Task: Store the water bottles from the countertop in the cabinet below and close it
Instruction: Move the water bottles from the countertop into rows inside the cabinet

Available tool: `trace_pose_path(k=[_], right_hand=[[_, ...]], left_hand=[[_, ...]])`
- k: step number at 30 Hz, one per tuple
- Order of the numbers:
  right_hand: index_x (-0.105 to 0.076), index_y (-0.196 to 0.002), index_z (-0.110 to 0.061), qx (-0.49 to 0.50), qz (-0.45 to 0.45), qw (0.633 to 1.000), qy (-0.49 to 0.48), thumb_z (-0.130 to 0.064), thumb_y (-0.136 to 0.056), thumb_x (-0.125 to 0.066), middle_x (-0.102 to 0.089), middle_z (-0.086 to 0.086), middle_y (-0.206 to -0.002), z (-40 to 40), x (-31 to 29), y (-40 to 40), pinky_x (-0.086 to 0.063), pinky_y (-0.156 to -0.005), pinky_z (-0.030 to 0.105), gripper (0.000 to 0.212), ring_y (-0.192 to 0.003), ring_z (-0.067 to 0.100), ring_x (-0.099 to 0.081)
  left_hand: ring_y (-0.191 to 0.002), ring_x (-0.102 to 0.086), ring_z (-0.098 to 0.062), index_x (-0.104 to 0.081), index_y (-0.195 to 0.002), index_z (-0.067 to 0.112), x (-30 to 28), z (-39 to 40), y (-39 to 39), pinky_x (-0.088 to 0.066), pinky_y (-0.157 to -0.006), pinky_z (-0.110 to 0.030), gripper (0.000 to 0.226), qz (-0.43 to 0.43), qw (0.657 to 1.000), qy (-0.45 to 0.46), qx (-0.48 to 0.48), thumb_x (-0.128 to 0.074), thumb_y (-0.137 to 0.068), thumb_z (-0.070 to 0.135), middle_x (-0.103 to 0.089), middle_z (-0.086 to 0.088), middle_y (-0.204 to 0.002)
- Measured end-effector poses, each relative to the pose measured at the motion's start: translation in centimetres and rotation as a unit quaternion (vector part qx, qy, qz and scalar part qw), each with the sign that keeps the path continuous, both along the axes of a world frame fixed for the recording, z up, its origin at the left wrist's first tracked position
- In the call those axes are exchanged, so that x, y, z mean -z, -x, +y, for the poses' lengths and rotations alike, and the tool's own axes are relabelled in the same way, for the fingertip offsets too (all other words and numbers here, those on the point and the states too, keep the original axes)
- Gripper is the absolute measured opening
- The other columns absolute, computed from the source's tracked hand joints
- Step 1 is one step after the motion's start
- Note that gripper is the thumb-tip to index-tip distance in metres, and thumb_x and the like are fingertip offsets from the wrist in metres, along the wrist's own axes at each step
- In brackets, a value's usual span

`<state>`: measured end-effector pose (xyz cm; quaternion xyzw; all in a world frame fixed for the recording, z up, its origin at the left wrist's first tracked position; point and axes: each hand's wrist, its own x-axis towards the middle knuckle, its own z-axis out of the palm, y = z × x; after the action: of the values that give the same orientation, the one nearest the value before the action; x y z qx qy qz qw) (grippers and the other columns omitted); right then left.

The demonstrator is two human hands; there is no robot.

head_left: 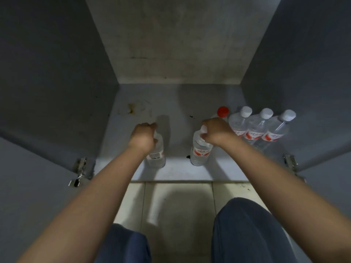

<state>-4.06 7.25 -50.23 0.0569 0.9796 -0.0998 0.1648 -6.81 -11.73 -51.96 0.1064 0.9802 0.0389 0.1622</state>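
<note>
The left hand (143, 136) is closed around the neck of a water bottle (156, 154); the right hand (216, 132) grips the top of a second bottle (200, 149). Both stand on the cabinet floor (176, 171) (doors open). At right, 3 white-capped bottles (254, 128) and a red-capped bottle (222, 112) sit together.

Clear bottles (254, 128) — red-and-white labels, white caps; one red cap (223, 111) — grey cabinet (57, 73)
</note>
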Motion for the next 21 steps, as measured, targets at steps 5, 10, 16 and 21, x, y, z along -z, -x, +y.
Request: trace_pose_path(k=[5, 10, 16, 21], right_hand=[[-0.058, -0.120, -0.002, 0.001, 0.003, 1.000, -0.002, -0.020, -0.094, -0.052, -0.060, 0.016, -0.127, 0.2, 0.2, 0.0, -0.045, -0.094, 0.030, 0.032, -0.118, 0.029, -0.055], [-0.056, -0.122, -0.002, -0.008, 0.001, 1.000, 0.006, -0.021, -0.094, -0.053, -0.058, 0.017, -0.129, 0.5, 0.0, -0.4, -0.044, -0.095, 0.030, 0.034, -0.120, 0.030, -0.054], [-0.053, -0.125, -0.002, -0.006, 0.005, 1.000, 0.002, -0.020, -0.096, -0.050, -0.055, 0.018, -0.132, 0.4, 0.0, -0.7, -0.044, -0.096, 0.030, 0.035, -0.122, 0.031, -0.052], [-0.047, -0.129, -0.003, -0.020, -0.006, 1.000, -0.014, -0.022, -0.094, -0.054, -0.054, 0.018, -0.131, 0.4, 0.1, -1.1, -0.045, -0.095, 0.033, 0.041, -0.120, 0.031, -0.053]], left_hand=[[-0.132, -0.043, -0.029, -0.030, -0.146, 0.018, -0.3, -1.7, 0.5, -0.038, -0.105, -0.033, 0.058, -0.015, 0.999, -0.004, 0.034, -0.053, -0.093, 0.016, -0.044, -0.015, -0.144], [-0.131, -0.048, -0.024, -0.055, -0.130, 0.010, -0.4, -2.2, 0.5, -0.036, -0.107, -0.026, 0.044, -0.028, 0.986, -0.064, 0.152, -0.059, -0.087, 0.001, -0.052, -0.010, -0.140], [-0.149, -0.008, -0.022, -0.026, -0.147, 0.009, -0.1, -2.0, 0.1, -0.011, -0.120, -0.024, 0.061, -0.033, 0.982, -0.028, 0.185, -0.051, -0.091, 0.003, -0.013, -0.009, -0.160], [-0.139, -0.035, -0.028, -0.027, -0.147, 0.011, -0.2, -1.9, -1.5, -0.034, -0.111, -0.032, 0.063, 0.014, 0.996, -0.002, 0.083, -0.055, -0.092, 0.026, -0.033, -0.016, -0.152]])
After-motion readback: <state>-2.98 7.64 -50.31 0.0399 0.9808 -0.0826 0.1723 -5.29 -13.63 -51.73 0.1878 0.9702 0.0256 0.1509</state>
